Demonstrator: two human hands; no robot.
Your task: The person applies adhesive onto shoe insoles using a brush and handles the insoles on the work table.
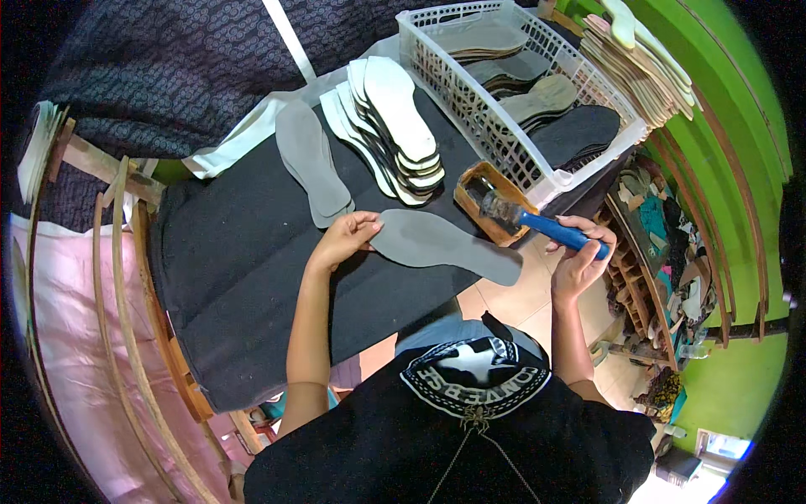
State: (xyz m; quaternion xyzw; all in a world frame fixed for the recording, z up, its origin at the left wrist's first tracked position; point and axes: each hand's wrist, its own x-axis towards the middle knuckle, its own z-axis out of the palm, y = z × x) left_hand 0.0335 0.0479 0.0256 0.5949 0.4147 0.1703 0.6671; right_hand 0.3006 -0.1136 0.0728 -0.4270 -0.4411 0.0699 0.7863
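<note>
My left hand (344, 239) pinches the heel or toe end of a grey shoe insole (437, 239) between thumb and fingers, above the dark tabletop. In my right hand (581, 259) is a brush (554, 231) with a thick blue handle. Its dark bristle end rests in or over a brown-stained, box-shaped glue container (512, 195); the container's contents are hard to make out. Further left lies a small stack of grey insoles (309, 160). Behind the held insole, white-topped insoles (390, 105) are piled in an overlapping stack.
A white plastic crate (470, 118) with stacked insoles stands at the back right. Beyond it are beige insole-shaped pieces (634, 71). The black-covered table (243, 277) ends near my body. Wooden rails (138, 336) line the left, and a scrap-filled shelf (663, 244) stands on the right.
</note>
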